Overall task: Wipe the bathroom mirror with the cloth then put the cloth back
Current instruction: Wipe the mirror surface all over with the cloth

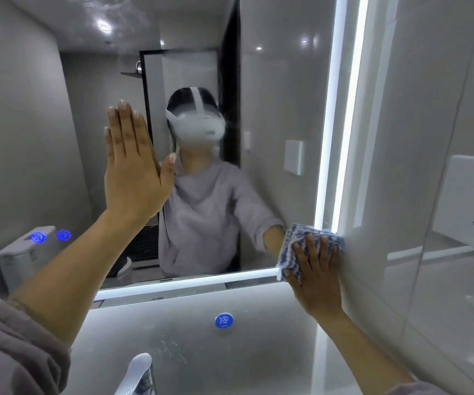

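Pressing a cloth into the mirror's bottom right corner

The right hand (315, 269) is lying flat with fingers spread, pinning the blue-and-white cloth (301, 246) against the mirror (281, 95) where its lit edges meet, beside the wall. The left hand (133, 166) is resting open and empty, palm on the glass, fingers together and pointing up, well apart from the cloth.

My pale grey counter (201, 352) carries a chrome tap (140, 372); a round blue sticker (224, 321) seems stuck above it.
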Tool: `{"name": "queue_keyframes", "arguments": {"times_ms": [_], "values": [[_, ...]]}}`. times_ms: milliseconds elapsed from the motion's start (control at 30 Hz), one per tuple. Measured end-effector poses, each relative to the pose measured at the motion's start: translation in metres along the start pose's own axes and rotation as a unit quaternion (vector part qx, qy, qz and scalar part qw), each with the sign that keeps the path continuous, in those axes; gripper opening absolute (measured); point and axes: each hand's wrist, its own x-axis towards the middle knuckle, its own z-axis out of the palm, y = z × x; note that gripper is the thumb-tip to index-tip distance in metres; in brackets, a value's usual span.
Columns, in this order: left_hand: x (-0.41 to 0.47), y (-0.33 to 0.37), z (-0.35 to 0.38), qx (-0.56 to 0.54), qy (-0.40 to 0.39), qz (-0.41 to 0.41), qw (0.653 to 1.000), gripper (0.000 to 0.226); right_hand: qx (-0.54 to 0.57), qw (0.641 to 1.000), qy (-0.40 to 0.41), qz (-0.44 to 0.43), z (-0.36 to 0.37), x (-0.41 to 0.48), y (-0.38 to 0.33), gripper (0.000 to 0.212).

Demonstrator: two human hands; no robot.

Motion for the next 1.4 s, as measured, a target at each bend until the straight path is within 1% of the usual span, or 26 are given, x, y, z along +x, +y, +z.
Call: {"name": "queue_keyframes", "arguments": {"times_ms": [367,500,667,800,933,1033,1067,1200,1300,1400], "values": [[0.001,0.0,0.005,0.002,0.002,-0.004,1.0,0.077,0.028,0.999,-0.021,0.015,-0.003,0.008,-0.004,0.072],[0.001,-0.001,0.005,0.003,0.005,-0.004,1.0,0.078,0.046,0.998,0.011,0.045,-0.02,0.047,-0.018,0.074],[0.0,-0.001,0.004,0.005,0.007,-0.008,1.0,0.078,0.071,0.993,0.055,0.078,-0.041,0.077,-0.014,0.067],[0.001,-0.001,0.003,0.004,0.01,-0.007,1.0,0.076,0.068,0.993,0.053,0.08,-0.05,0.079,-0.018,0.071],[0.001,0.0,0.005,0.003,0.013,-0.009,1.0,0.076,0.078,0.992,0.044,0.09,-0.051,0.079,-0.023,0.067],[0.001,-0.001,0.005,0.003,0.013,-0.011,1.0,0.077,0.102,0.986,0.079,0.104,-0.054,0.09,-0.049,0.071],[0.001,-0.001,0.004,0.002,0.012,-0.012,1.0,0.077,0.1,0.987,0.088,0.09,-0.055,0.095,-0.061,0.073],[0.001,-0.001,0.003,-0.001,0.007,-0.014,1.0,0.077,0.064,0.994,0.084,-0.009,-0.055,0.112,-0.107,0.08],[0.001,0.0,0.003,-0.008,0.005,-0.009,1.0,0.078,0.038,0.994,0.072,-0.076,-0.058,0.12,-0.137,0.075],[0.001,-0.001,0.002,-0.008,0.005,-0.006,1.0,0.079,0.031,0.992,0.069,-0.105,-0.064,0.123,-0.14,0.07]]}}
